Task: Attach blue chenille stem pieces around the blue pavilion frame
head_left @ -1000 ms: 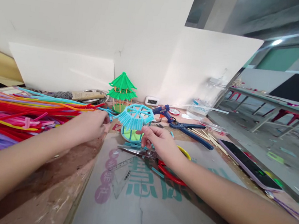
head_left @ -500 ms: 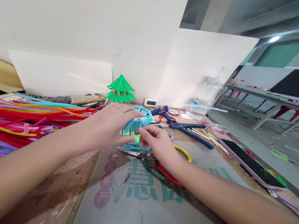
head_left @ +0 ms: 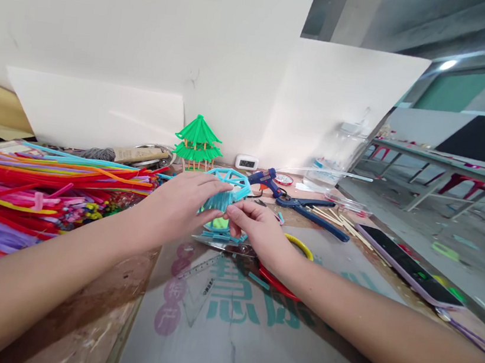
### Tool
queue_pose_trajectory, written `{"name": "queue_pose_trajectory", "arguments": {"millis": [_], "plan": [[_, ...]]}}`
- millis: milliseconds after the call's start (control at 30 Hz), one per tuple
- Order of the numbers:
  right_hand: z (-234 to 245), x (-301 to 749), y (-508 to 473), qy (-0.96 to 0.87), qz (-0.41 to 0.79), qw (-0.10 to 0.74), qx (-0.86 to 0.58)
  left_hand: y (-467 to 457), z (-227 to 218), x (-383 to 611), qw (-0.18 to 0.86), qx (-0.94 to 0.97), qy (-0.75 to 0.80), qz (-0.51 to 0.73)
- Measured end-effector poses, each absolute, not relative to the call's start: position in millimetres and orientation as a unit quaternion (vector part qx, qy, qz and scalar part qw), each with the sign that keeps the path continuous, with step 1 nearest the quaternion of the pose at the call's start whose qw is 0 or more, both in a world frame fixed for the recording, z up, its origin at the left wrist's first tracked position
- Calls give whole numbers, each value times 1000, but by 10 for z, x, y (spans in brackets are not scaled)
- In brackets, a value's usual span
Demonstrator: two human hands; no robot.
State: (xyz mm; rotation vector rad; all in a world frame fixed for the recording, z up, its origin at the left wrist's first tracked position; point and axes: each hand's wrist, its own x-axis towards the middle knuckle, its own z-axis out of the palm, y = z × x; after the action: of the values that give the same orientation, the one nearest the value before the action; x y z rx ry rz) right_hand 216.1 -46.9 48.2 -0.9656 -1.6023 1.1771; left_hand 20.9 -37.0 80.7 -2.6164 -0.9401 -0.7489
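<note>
A light blue pipe-cleaner roof [head_left: 228,188], ribbed on top with a fringe hanging down, sits over a small green base in the middle of the table. My left hand [head_left: 181,206] is curled over its left side with the fingers on the fringe. My right hand [head_left: 256,231] pinches the fringe at its right front. Both hands grip the same piece. Under my right hand lie scissors [head_left: 259,255] with red and yellow handles.
A big heap of coloured pipe cleaners [head_left: 36,190] fills the left. A finished green pagoda model [head_left: 197,143] stands at the back wall by a small clock [head_left: 246,162]. A blue glue gun [head_left: 267,180], blue pliers [head_left: 314,212], sticks and a phone [head_left: 405,265] lie right.
My left hand left the pipe-cleaner heap and came right onto the blue roof. My right hand rose from the base to the fringe.
</note>
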Motion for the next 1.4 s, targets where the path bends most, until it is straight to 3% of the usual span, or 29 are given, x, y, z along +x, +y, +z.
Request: {"name": "queue_pose_trajectory", "arguments": {"millis": [533,833,1133,1400], "plan": [[451,2187,-425,-656,469,444,-389,-387,815,221,128,-902,-314,-266],[489,2188,-502,-688,428,440,-387,-439,930,208,77,-896,-337,-280],[478,2153,-502,-664,467,444,-379,-301,934,220,30,-862,-382,-332],[472,2158,-510,-658,476,445,-376,-179,1014,316,29,-880,-382,-283]]}}
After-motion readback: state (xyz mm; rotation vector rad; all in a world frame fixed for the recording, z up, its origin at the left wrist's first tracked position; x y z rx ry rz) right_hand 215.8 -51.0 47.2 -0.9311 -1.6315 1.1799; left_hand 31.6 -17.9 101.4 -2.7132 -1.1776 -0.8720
